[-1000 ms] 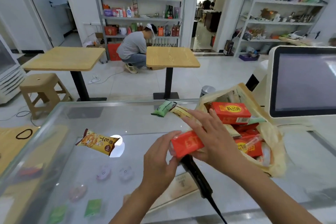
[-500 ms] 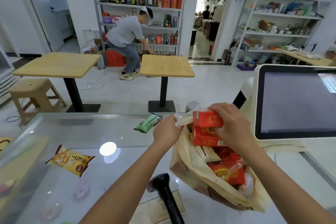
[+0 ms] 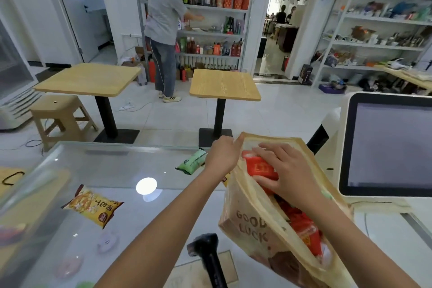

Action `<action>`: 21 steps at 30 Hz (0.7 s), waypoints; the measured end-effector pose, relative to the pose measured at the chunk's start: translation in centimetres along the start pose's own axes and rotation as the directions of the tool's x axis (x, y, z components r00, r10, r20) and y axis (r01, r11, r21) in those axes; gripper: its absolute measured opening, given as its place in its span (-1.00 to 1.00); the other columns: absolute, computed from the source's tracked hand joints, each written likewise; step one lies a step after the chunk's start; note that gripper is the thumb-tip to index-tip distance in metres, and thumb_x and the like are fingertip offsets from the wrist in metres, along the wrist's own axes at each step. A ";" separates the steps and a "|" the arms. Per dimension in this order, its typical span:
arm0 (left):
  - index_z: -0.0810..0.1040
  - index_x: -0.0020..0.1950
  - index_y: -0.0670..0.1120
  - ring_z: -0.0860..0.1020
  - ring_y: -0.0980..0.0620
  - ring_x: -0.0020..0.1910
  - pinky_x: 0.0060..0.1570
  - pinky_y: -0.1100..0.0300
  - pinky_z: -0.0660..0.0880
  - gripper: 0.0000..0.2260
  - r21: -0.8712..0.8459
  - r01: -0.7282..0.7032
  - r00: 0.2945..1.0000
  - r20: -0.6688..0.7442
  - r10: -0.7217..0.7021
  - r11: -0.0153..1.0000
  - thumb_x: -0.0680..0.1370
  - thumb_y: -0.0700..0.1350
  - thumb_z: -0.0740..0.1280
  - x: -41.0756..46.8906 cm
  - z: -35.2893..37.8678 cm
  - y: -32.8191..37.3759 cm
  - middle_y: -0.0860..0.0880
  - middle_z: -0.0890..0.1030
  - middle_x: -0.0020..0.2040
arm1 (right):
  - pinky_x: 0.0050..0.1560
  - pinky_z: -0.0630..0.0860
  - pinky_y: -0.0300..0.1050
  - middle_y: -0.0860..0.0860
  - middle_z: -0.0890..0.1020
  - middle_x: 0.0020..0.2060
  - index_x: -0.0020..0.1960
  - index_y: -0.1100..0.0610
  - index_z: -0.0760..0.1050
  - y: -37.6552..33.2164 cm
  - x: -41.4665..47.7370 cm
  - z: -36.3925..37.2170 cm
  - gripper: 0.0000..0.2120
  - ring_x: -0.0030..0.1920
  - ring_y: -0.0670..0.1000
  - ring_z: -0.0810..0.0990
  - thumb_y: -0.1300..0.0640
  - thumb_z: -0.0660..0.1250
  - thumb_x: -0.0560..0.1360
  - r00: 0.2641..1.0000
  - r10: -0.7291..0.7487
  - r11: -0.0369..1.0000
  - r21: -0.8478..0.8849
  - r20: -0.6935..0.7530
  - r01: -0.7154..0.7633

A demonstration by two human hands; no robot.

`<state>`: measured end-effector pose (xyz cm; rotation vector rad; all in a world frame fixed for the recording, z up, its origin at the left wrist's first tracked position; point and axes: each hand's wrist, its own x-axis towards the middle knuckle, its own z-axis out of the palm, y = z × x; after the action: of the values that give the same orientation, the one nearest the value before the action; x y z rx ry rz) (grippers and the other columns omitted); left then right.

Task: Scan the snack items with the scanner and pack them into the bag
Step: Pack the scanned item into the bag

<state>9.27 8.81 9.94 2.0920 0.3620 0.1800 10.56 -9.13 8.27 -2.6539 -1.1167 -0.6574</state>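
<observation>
Since half a second ago: red snack box (image 3: 259, 167) sunk lower into the bag (image 3: 252, 224) mouth, right side of counter. Right hand (image 3: 285, 170) clasps it, fingers on top, thumb beneath. Left hand (image 3: 222, 156) pinches bag's far rim. Box likely light, stiff: hold flat faces. Bag floppy.

Tan bag (image 3: 252, 222) open, red packs (image 3: 259, 168) inside; black scanner (image 3: 205, 248) beside; yellow snack (image 3: 93, 206) left.
</observation>
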 end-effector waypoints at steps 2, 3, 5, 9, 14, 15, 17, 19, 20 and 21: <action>0.51 -0.25 -0.20 0.47 -0.02 -0.34 -0.23 0.08 0.44 -0.55 0.047 -0.040 0.999 -0.022 0.041 0.998 0.59 0.13 0.14 -0.5 0.1 -0.5 -0.08 0.51 -0.33 | 0.34 0.35 0.15 -0.05 0.48 0.34 0.44 -0.04 0.34 -0.4 -0.1 0.3 -0.36 0.33 0.07 0.42 -0.34 0.04 0.48 0.991 0.067 0.997 -0.032 0.117 -0.064; 0.51 -0.23 -0.19 0.48 -0.02 -0.32 -0.22 0.07 0.46 -0.61 0.060 -0.054 0.998 -0.034 0.056 0.997 0.59 0.09 0.18 -0.7 0.1 -0.9 -0.06 0.52 -0.31 | 0.38 0.30 0.16 -0.05 0.46 0.37 0.47 -0.04 0.29 -0.6 -0.2 0.5 -0.35 0.36 0.08 0.40 -0.33 -0.02 0.49 0.987 0.089 0.995 -0.048 0.136 -0.083; 0.52 -0.12 -0.14 0.53 -0.01 -0.23 -0.17 0.07 0.49 -0.72 0.094 -0.067 0.996 -0.051 0.072 0.993 0.56 0.07 0.22 -1.5 0.0 -1.6 -0.01 0.55 -0.23 | 0.41 0.25 0.17 -0.03 0.45 0.38 0.48 -0.02 0.27 -1.0 -0.6 0.9 -0.37 0.38 0.09 0.37 -0.28 -0.02 0.51 0.986 0.116 0.992 -0.070 0.122 -0.108; 0.48 0.01 0.00 0.53 0.03 -0.23 -0.22 0.07 0.49 -0.78 0.006 -0.106 0.994 -0.021 0.106 0.994 0.55 0.13 0.23 -3.3 -0.3 -3.2 0.05 0.54 -0.25 | 0.43 0.24 0.20 0.02 0.48 0.33 0.41 0.07 0.36 -2.9 -1.6 0.8 -0.47 0.36 0.09 0.39 -0.14 0.11 0.51 0.985 0.164 0.986 0.013 -0.052 -0.163; 0.49 -0.02 0.09 0.55 0.09 -0.25 -0.11 -0.04 0.55 -0.82 -0.196 -0.172 0.985 -0.005 0.174 0.965 0.60 0.12 0.15 -6.6 -1.4 -6.7 0.08 0.56 -0.26 | 0.15 0.43 -0.03 0.13 0.61 -0.04 0.13 0.17 0.47 -8.1 -5.3 0.3 -0.78 0.04 0.07 0.50 0.14 0.22 0.52 0.876 0.171 0.977 0.195 -0.451 -0.091; 0.49 -0.06 0.09 0.53 0.09 -0.26 -0.12 -0.03 0.54 -0.83 -0.188 -0.181 0.983 -0.025 0.180 0.965 0.62 0.08 0.15 -7.5 -1.8 -8.0 0.08 0.56 -0.27 | 0.06 0.40 -0.10 0.12 0.60 -0.14 0.06 0.15 0.44 -9.5 -6.6 0.4 -0.86 -0.06 0.05 0.48 0.14 0.21 0.53 0.877 0.120 0.981 0.189 -0.466 -0.034; 0.52 -0.06 0.02 0.53 0.09 -0.21 -0.15 0.02 0.52 -0.83 -0.118 -0.191 0.978 -0.104 0.180 0.974 0.63 -0.01 0.17 -9.2 -2.7 -11.4 0.07 0.56 -0.23 | -0.08 0.34 -0.20 0.03 0.57 -0.26 -0.03 0.08 0.40 -12.0 -9.2 1.3 -0.94 -0.19 -0.01 0.44 0.10 0.22 0.52 0.928 0.062 0.973 0.230 -0.367 0.026; 0.54 -0.02 -0.01 0.54 0.12 -0.15 -0.17 0.17 0.50 -0.89 -0.001 -0.169 0.963 -0.213 0.165 0.986 0.61 -0.11 0.22 -10.7 -3.6 -15.4 0.09 0.57 -0.14 | -0.20 0.28 -0.28 -0.09 0.49 -0.31 -0.06 -0.01 0.43 -13.8 -11.2 2.6 -0.88 -0.25 -0.11 0.40 -0.03 0.27 0.47 0.980 0.134 0.946 0.315 -0.151 -0.081; 0.55 0.00 -0.02 0.54 0.12 -0.14 -0.19 0.28 0.46 -0.90 0.063 -0.148 0.949 -0.272 0.160 0.987 0.59 -0.15 0.24 -11.5 -4.1 -17.3 0.09 0.57 -0.10 | -0.24 0.29 -0.30 -0.15 0.45 -0.29 -0.03 -0.07 0.43 -14.7 -11.8 3.1 -0.82 -0.25 -0.18 0.38 -0.13 0.28 0.45 0.976 0.218 0.920 0.329 0.022 -0.213; 0.55 0.03 -0.03 0.54 0.11 -0.13 -0.21 0.37 0.42 -0.89 0.114 -0.129 0.931 -0.329 0.160 0.985 0.58 -0.18 0.26 -12.3 -4.6 -18.9 0.08 0.56 -0.08 | -0.25 0.31 -0.32 -0.20 0.44 -0.25 0.04 -0.14 0.39 -15.4 -12.1 3.6 -0.75 -0.25 -0.22 0.39 -0.21 0.28 0.43 0.919 0.313 0.875 0.303 0.240 -0.377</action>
<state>-7.09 17.71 -3.60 2.1781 0.4259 0.6273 -6.76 -4.76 -0.56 -2.5403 -0.6798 -0.1324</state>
